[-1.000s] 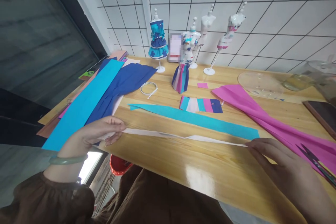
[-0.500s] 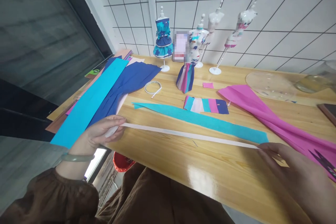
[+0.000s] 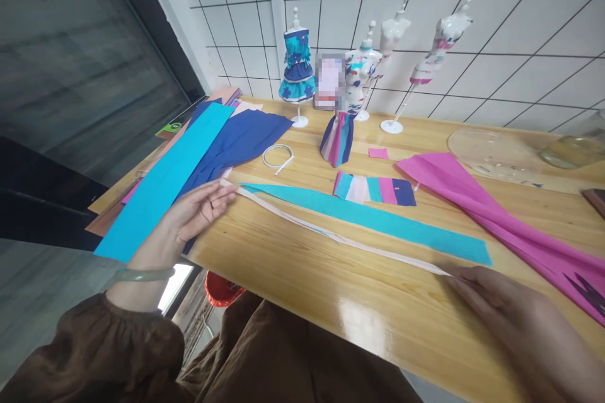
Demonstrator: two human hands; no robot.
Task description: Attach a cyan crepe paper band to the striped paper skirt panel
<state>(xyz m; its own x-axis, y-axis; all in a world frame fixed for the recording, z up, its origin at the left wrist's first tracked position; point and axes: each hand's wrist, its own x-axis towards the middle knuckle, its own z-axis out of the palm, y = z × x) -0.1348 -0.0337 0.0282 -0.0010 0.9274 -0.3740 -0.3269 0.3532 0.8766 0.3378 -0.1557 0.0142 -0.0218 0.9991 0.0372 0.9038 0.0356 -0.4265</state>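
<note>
A narrow white fabric strip (image 3: 302, 225) runs slightly slack between my two hands, low over the wooden table. My left hand (image 3: 201, 206) pinches its left end beside the dark blue cloth (image 3: 236, 138). At the right, the other end is pinched in my right hand (image 3: 496, 296), whose fingers are partly hidden by the back of the hand. Just behind the strip lies a long turquoise fabric strip (image 3: 359, 214), folded over at its left tip. A striped patchwork piece (image 3: 373, 189) of turquoise, white, pink and navy lies beyond that.
Small dress forms, one in a blue ruffled dress (image 3: 297, 66), stand along the tiled wall. Bright blue fabric (image 3: 174, 170) overhangs the left edge. Pink cloth (image 3: 477, 201) with dark scissors (image 3: 586, 293) lies right. A rolled measuring tape (image 3: 278, 157) and a clear plate (image 3: 491, 152) are farther back.
My left hand has moved up and away from me, and my right hand slightly left. The white strip has gone from taut to slack, dropping closer to the table.
</note>
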